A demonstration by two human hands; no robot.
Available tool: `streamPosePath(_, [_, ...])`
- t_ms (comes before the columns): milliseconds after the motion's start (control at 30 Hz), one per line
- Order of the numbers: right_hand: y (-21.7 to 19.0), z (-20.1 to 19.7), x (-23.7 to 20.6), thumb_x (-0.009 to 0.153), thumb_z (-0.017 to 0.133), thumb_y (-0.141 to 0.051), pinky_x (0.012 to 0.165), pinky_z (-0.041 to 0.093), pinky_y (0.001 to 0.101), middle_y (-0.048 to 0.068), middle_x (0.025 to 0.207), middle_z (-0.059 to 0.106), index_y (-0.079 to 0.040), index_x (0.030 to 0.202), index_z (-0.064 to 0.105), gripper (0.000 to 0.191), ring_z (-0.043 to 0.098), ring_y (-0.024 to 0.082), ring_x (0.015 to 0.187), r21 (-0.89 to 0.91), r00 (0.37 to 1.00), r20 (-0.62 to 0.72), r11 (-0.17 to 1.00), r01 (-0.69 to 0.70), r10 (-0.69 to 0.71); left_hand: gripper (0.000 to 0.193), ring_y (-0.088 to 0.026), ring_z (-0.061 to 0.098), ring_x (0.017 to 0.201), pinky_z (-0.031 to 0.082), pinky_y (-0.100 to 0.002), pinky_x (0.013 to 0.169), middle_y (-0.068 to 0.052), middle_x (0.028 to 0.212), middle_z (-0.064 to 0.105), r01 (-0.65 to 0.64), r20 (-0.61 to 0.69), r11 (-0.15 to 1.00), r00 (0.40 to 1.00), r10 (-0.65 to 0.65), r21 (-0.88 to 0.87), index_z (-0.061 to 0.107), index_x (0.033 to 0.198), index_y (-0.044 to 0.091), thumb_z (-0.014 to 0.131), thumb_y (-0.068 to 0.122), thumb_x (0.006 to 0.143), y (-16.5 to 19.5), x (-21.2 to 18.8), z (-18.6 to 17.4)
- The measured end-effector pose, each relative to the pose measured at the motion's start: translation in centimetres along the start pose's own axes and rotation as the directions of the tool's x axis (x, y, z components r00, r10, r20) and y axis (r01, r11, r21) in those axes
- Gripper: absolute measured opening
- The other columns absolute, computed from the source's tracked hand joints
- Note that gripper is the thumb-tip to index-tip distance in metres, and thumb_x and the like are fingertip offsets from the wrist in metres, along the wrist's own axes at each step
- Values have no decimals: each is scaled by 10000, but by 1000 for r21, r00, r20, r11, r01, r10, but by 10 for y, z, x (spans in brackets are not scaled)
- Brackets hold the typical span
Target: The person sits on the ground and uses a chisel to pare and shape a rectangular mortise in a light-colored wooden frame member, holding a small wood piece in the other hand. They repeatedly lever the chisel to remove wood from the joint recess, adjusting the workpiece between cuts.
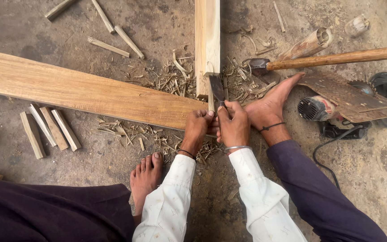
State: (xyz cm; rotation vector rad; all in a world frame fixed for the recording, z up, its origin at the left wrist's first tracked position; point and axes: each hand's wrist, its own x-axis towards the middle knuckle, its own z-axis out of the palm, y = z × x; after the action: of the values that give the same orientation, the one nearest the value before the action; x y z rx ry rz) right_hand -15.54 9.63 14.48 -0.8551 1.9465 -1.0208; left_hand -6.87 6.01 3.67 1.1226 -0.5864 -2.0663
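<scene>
My right hand (233, 126) is closed around the handle of a flat dark chisel (216, 88). Its blade points away from me, into the end of a pale upright wood beam (207, 31). My left hand (196, 130) is a fist pressed against the right one, on the same handle, over the end of a long brown plank (77, 89). The plank runs left across the floor and meets the beam at the blade. My bare right foot (272, 101) rests just right of the hands; my left foot (146, 177) is below the plank.
Wood shavings (166, 80) lie around the joint. A long-handled adze (337, 57) lies to the right, above a power tool (317, 109) with a black cable, under a brown board (350, 96). Black sandals (384, 85) are far right. Short wood strips (50, 130) lie left.
</scene>
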Motion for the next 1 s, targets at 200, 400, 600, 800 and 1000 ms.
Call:
streamPosePath(200, [6,1,-3,948,633,-170,304,452,291,85,728,705,-4,1252,652,347,557,109,399,-46,999,-42,999,-3,1,241,-189,681,619,606,-317,592,-121,802,710,-24,2,1000,1000,24,16,658,982,-56,527,128,1065,-2,1,-4])
streamPosePath(400, [3,-4,-4,963,637,-186,313,426,285,69,776,721,-10,1286,632,368,538,100,411,69,999,5,997,-35,34,219,-258,742,699,652,-395,675,-178,885,732,6,49,994,999,-1,-105,619,1022,-61,480,106,1050,3,0,-6])
streamPosePath(600, [16,-22,-41,962,631,-189,319,407,279,77,815,703,-51,1335,613,398,540,105,417,62,989,79,990,-129,124,291,-252,740,823,648,-377,785,-168,962,733,36,74,998,997,-32,-55,633,1086,-69,458,163,1085,9,-4,-8])
streamPosePath(800, [10,-40,-72,957,618,-190,341,439,272,58,837,720,-72,1349,604,410,555,97,435,62,980,123,984,-165,156,252,-214,717,848,638,-374,821,-124,997,723,35,151,985,989,-9,-169,609,1074,-17,453,177,1113,2,-4,-13])
streamPosePath(1000, [-1,-38,-67,964,630,-196,333,444,274,63,822,730,-67,1322,644,381,548,97,420,-43,985,85,988,-147,150,251,-245,710,828,644,-388,807,-155,988,721,18,61,992,998,-11,-126,611,1057,-29,461,167,1106,-4,0,-10])
